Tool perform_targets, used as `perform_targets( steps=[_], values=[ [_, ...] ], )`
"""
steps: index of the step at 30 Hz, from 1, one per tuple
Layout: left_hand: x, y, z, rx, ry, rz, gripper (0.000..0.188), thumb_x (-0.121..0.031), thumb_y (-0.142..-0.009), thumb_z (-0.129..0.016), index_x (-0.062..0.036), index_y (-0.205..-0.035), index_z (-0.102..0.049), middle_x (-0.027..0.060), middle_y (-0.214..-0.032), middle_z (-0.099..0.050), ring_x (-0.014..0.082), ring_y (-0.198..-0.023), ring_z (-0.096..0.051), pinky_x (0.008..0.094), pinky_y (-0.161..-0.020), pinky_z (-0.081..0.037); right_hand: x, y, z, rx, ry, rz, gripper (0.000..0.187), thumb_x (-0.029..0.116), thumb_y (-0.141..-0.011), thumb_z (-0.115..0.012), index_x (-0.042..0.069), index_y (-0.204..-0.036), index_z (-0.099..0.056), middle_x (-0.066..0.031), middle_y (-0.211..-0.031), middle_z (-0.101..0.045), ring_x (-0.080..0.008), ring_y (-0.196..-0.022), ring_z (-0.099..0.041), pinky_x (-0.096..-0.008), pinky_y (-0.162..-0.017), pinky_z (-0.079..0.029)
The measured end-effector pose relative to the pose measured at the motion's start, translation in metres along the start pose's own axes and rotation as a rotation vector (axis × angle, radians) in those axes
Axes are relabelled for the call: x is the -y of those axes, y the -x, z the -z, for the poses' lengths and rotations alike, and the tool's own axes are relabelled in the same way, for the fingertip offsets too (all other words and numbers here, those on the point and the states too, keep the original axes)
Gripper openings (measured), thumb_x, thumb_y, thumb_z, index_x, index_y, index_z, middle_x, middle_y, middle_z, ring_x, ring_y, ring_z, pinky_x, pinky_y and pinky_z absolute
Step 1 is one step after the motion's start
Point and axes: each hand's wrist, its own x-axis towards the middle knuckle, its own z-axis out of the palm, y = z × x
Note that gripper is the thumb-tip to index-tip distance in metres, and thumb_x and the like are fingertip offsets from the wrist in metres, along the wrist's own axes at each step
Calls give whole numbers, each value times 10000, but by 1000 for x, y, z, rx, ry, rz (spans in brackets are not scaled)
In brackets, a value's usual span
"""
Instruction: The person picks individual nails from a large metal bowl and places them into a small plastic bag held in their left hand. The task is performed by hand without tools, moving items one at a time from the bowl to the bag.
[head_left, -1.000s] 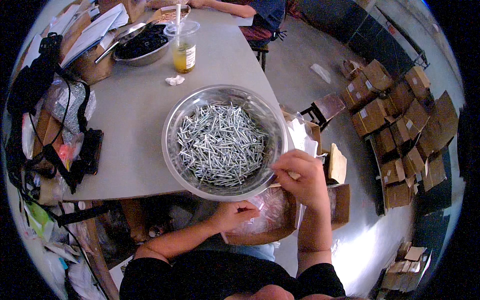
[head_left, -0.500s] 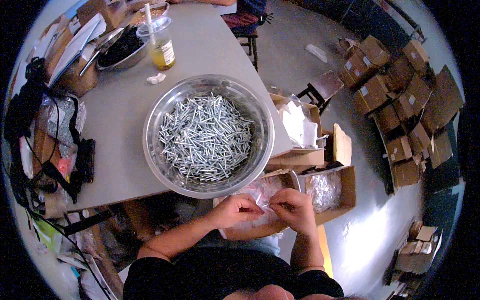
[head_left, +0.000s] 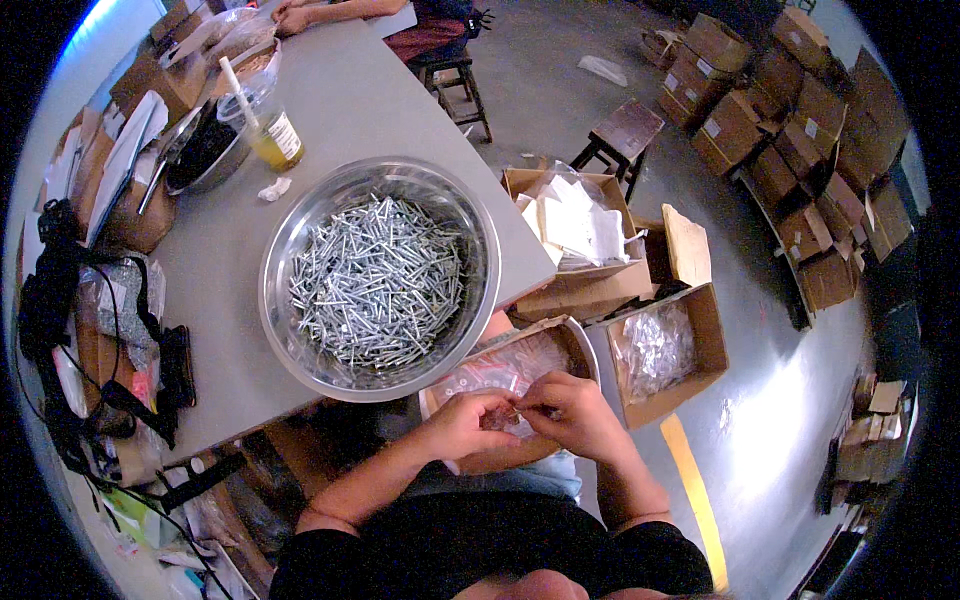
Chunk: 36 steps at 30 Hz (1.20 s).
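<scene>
My left hand (head_left: 468, 426) and my right hand (head_left: 574, 414) meet with fingertips pinched close together. Whatever sits between them is too small to make out. Just beneath lies a cardboard box (head_left: 590, 372) with clear plastic bags (head_left: 500, 368) in it, some with reddish lines. Beyond my left hand, a large steel bowl (head_left: 272, 310) stands at the table's corner. It is heaped with silvery screws (head_left: 380, 280), or similar thin metal fasteners; neither hand touches them.
The grey table (head_left: 215, 385) carries a lidded drink cup (head_left: 272, 138), a crumpled tissue (head_left: 273, 190) and a dark-filled basin (head_left: 215, 150). To the right stand a box of white papers (head_left: 580, 225), a box of clear plastic (head_left: 655, 345) and a stool (head_left: 625, 130). Another person's hand (head_left: 292, 18) rests at the far end.
The whole view has shifted and turned slightly, so the bowl appears further left and more of the boxes shows. My hands have come closer together, fingertips now nearly touching.
</scene>
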Motion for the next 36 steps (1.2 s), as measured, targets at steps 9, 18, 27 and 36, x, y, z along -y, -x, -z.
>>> perform_targets(
  steps=[9,18,27,36],
  values=[
    [25,-3,-15,-46,34,-71,384,-163,-747,-776,5,-1052,-614,115,-979,-656,196,-898,-642,330,-806,-509,19,1,-13,45,97,146,212,78,-772,-717,40,-976,-674,-146,-895,-655,-327,-816,-665,-386,-707,-548],
    [-3,-1,-7,33,85,-130,436,-263,-712,-817,-6,-1000,-614,128,-988,-641,235,-939,-630,364,-825,-493,31,-1,0,75,207,252,195,97,-754,-743,83,-941,-693,-93,-994,-629,-276,-914,-615,-371,-774,-522],
    [-11,-1,-5,-327,-79,-330,293,-162,-753,-779,-15,-954,-626,143,-1048,-641,263,-989,-629,374,-864,-490,15,3,-5,-114,192,238,124,71,-739,-743,51,-810,-643,-86,-888,-636,-274,-804,-630,-364,-701,-529],
    [-20,-3,-7,-463,-308,-350,131,-10,-776,-697,-16,-881,-619,134,-901,-634,308,-852,-615,386,-783,-479,13,2,-8,-158,338,126,127,55,-764,-704,45,-861,-623,-127,-806,-610,-322,-729,-629,-395,-627,-519]
  ],
)
